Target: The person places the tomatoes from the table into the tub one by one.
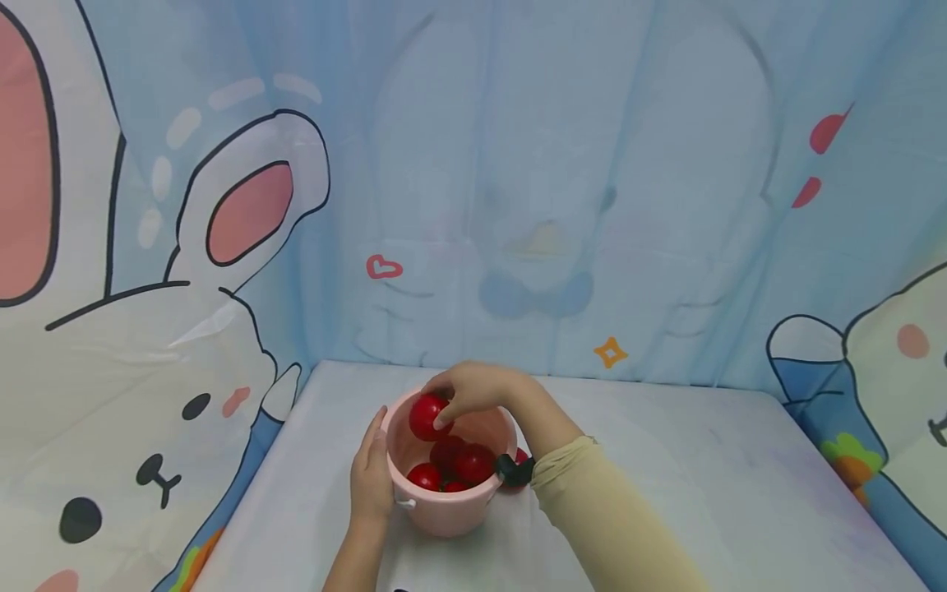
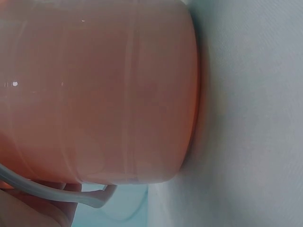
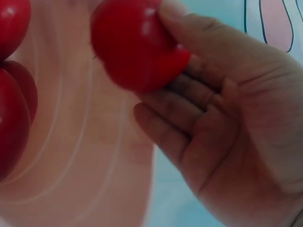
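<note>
A pink bucket stands upright on the white-covered table with several red tomatoes inside. Over the bucket's mouth, my right hand pinches one shiny tomato between thumb and fingers; the right wrist view shows this tomato with the thumb on its top side and fingers beneath. My left hand lies along the bucket's left outer wall, fingers reaching up near the rim. In the left wrist view, its fingers show beside the bucket's pale handle.
Another tomato lies on the table right of the bucket, partly hidden by the dark wrist camera. The white table extends to both sides. A light blue cartoon curtain hangs behind and around it.
</note>
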